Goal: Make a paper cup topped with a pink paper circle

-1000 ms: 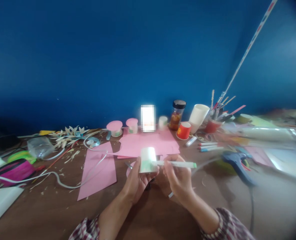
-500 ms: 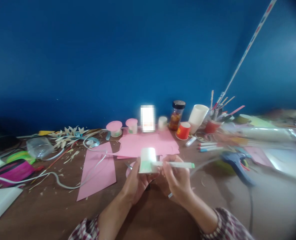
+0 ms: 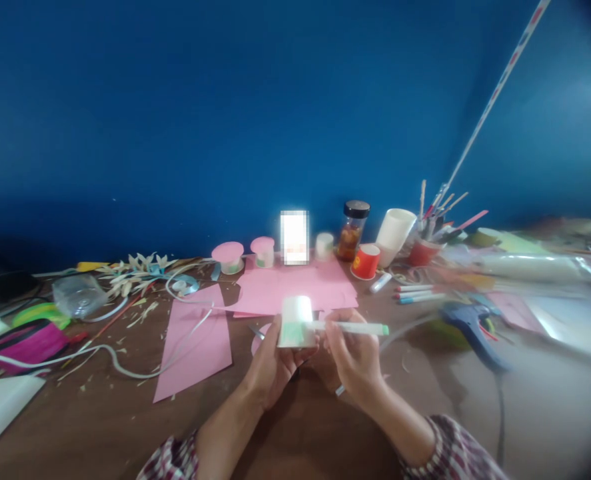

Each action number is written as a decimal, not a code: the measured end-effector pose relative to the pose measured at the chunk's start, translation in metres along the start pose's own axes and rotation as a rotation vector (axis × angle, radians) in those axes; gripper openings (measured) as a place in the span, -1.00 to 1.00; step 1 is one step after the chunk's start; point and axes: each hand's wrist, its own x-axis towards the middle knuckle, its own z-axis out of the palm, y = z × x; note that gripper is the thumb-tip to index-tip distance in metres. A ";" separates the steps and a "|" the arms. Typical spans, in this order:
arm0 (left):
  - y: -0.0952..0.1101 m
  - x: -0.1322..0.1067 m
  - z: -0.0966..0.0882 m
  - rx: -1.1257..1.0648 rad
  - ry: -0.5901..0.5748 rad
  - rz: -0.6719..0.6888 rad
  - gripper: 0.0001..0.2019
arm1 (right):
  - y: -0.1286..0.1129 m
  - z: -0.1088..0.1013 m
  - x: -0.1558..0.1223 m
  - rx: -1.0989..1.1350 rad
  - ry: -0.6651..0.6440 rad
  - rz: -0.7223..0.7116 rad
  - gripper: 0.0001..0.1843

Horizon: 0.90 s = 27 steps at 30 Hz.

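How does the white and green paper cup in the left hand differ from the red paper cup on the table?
The white and green paper cup is white above, pale green below; the red paper cup bears a yellow mark. The first is held in the left hand; the second stands on the brown table, untouched by either hand. Both are rounded cups.

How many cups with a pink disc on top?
2: left pink-topped cup and right pink-topped cup, along the back, left of the bright white rectangle. The white-and-green cup in the left hand shows none. Others may be hidden.
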 end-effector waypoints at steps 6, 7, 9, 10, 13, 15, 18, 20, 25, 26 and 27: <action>0.001 0.001 -0.001 -0.015 0.051 0.019 -0.64 | -0.001 -0.001 0.000 -0.040 -0.019 -0.009 -0.85; 0.001 0.001 -0.001 -0.022 0.062 0.021 -0.64 | -0.001 -0.001 0.000 -0.043 -0.027 -0.015 -0.84; 0.001 0.001 -0.001 -0.031 0.063 0.022 -0.66 | -0.002 -0.001 0.000 -0.044 -0.039 -0.025 -0.83; 0.001 0.001 -0.001 -0.031 0.052 0.023 -0.66 | -0.002 -0.001 0.000 -0.041 -0.035 -0.027 -0.83; 0.000 0.000 -0.001 -0.002 0.008 0.013 -0.65 | -0.004 0.000 0.001 -0.031 0.000 -0.018 -0.84; 0.000 0.000 0.000 0.005 0.000 0.008 -0.64 | -0.004 0.001 0.001 -0.034 0.004 -0.016 -0.84; 0.001 0.001 -0.001 -0.025 0.042 0.019 -0.65 | -0.004 0.000 0.001 -0.063 -0.018 -0.027 -0.84; 0.001 0.002 -0.001 -0.044 0.086 0.030 -0.66 | -0.003 -0.001 0.000 -0.079 -0.032 -0.027 -0.84; 0.002 0.001 0.000 -0.043 0.095 0.036 -0.67 | -0.003 -0.002 -0.001 -0.089 -0.057 -0.044 -0.86; 0.002 0.001 0.000 -0.036 0.085 0.032 -0.66 | -0.002 -0.002 0.000 -0.082 -0.052 -0.049 -0.86; 0.002 0.001 0.000 -0.031 0.074 0.026 -0.66 | -0.002 -0.002 0.000 -0.074 -0.046 -0.050 -0.87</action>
